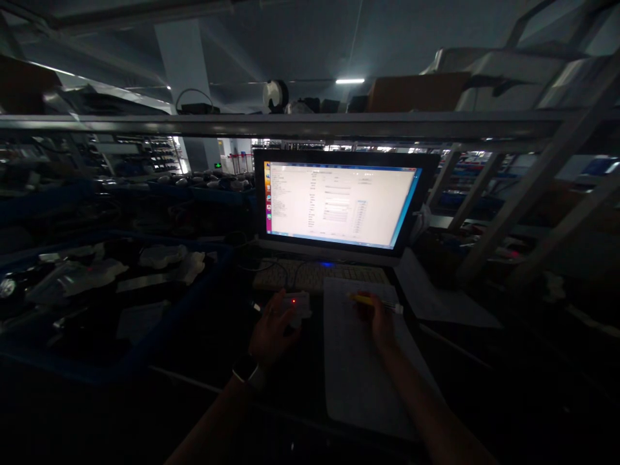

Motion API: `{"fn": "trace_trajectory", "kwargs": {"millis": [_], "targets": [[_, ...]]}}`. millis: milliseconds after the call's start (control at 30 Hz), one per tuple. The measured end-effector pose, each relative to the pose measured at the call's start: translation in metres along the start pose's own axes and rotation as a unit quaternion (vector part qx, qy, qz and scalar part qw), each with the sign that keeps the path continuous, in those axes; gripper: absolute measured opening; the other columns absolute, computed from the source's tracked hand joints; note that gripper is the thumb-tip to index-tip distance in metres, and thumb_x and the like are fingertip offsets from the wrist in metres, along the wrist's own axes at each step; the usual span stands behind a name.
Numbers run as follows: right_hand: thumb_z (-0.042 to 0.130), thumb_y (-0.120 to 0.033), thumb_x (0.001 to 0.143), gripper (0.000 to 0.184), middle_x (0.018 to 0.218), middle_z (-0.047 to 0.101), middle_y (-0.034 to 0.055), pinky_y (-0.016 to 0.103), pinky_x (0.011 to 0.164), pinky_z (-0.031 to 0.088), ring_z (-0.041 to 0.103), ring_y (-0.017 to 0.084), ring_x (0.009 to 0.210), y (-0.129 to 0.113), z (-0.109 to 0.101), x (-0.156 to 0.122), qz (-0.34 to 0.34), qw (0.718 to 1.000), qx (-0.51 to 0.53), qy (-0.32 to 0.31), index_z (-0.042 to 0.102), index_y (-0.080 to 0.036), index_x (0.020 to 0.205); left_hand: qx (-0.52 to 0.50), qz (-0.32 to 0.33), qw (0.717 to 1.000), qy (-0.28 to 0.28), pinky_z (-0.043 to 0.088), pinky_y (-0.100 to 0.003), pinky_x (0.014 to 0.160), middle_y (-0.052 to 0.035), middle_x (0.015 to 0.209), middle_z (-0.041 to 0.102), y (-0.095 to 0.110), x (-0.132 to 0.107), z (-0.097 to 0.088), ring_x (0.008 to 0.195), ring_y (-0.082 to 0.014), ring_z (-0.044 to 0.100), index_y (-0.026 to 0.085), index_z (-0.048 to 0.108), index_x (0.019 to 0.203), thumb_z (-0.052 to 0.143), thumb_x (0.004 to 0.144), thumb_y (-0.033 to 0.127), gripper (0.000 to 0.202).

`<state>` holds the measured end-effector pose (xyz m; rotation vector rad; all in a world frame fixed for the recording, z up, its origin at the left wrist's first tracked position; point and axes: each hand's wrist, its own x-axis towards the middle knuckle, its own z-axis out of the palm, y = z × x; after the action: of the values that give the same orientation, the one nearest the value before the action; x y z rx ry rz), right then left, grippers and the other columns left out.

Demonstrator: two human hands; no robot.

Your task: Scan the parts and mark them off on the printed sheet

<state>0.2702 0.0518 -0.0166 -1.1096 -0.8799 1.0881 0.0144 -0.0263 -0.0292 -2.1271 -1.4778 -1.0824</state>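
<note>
The scene is very dark. My left hand [272,329] is closed around a small white device [296,303] with a red light, held just in front of a keyboard [314,274]. A watch sits on that wrist. My right hand [376,320] grips a yellow pen [375,301] over a sheet of paper [353,368] lying on the bench. A lit monitor [339,203] showing a software window stands right behind the keyboard.
A blue tray [145,349] at the left holds several bagged parts. More sheets of paper [436,297] lie to the right of the monitor. A metal shelf rail [310,124] runs overhead, with slanted frame bars [533,187] at the right.
</note>
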Motion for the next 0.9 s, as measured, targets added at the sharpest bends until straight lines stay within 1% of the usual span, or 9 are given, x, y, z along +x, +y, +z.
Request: {"fn": "trace_trajectory", "kwargs": {"millis": [167,267,400,533,667,800,900], "targets": [[0.062,-0.065,0.059,0.052,0.059,0.068,0.0051,0.027,0.044,0.038,0.054,0.015,0.046,-0.0004,0.0022,-0.0006,0.004,1.000,0.010,0.014,0.068,-0.017,0.078,-0.008,0.001,1.000,0.012,0.056,-0.043,0.091,-0.0131,0.142,0.046,-0.0002,-0.0004,0.0005,0.126,-0.0308,0.050,0.021,0.062,0.111,0.069,0.077,0.027,0.035],[0.061,-0.065,0.060,0.052,0.058,0.067,0.0054,0.027,0.045,0.039,0.054,0.015,0.046,-0.0024,0.0038,-0.0023,-0.001,1.000,0.003,0.024,0.068,-0.017,0.078,-0.008,-0.007,1.000,0.001,0.055,-0.044,0.091,-0.0130,0.142,0.046,-0.0004,-0.0011,0.0001,0.127,-0.0312,0.049,0.022,0.061,0.113,0.069,0.077,0.027,0.037],[0.061,-0.064,0.060,0.052,0.057,0.067,0.0053,0.027,0.044,0.039,0.054,0.015,0.045,-0.0033,0.0034,-0.0027,0.006,1.000,0.008,0.021,0.068,-0.016,0.078,-0.009,-0.004,1.000,-0.001,0.055,-0.045,0.092,-0.0139,0.141,0.047,-0.0001,-0.0006,0.0001,0.127,-0.0314,0.049,0.022,0.061,0.113,0.069,0.077,0.027,0.037],[0.061,-0.063,0.059,0.050,0.058,0.067,0.0046,0.027,0.045,0.039,0.055,0.016,0.047,-0.0022,0.0018,-0.0015,0.010,1.000,0.012,0.009,0.067,-0.017,0.079,-0.023,0.000,1.000,0.015,0.056,-0.047,0.090,-0.0133,0.142,0.046,-0.0013,-0.0003,0.0021,0.126,-0.0317,0.049,0.022,0.060,0.113,0.067,0.078,0.027,0.035],[0.061,-0.065,0.057,0.053,0.058,0.067,0.0045,0.027,0.045,0.039,0.056,0.016,0.047,-0.0032,0.0024,-0.0021,0.009,1.000,0.008,0.016,0.067,-0.018,0.078,-0.027,0.000,1.000,0.014,0.056,-0.049,0.089,-0.0127,0.142,0.046,-0.0017,-0.0005,0.0027,0.126,-0.0325,0.049,0.023,0.060,0.113,0.066,0.079,0.029,0.035],[0.061,-0.067,0.058,0.053,0.058,0.067,0.0044,0.026,0.044,0.038,0.055,0.015,0.046,-0.0049,0.0036,-0.0042,0.000,1.000,0.007,0.018,0.067,-0.018,0.078,-0.020,-0.005,1.000,0.004,0.056,-0.046,0.091,-0.0100,0.143,0.046,0.0004,0.0010,-0.0002,0.127,-0.0312,0.049,0.024,0.061,0.111,0.068,0.077,0.025,0.035],[0.062,-0.066,0.058,0.052,0.059,0.068,0.0043,0.026,0.044,0.039,0.055,0.015,0.047,-0.0038,0.0032,-0.0037,0.000,1.000,0.015,0.024,0.068,-0.018,0.077,-0.016,-0.002,1.000,0.002,0.056,-0.044,0.091,-0.0097,0.140,0.049,0.0016,0.0018,-0.0021,0.127,-0.0303,0.049,0.023,0.062,0.110,0.069,0.076,0.024,0.035]]}}
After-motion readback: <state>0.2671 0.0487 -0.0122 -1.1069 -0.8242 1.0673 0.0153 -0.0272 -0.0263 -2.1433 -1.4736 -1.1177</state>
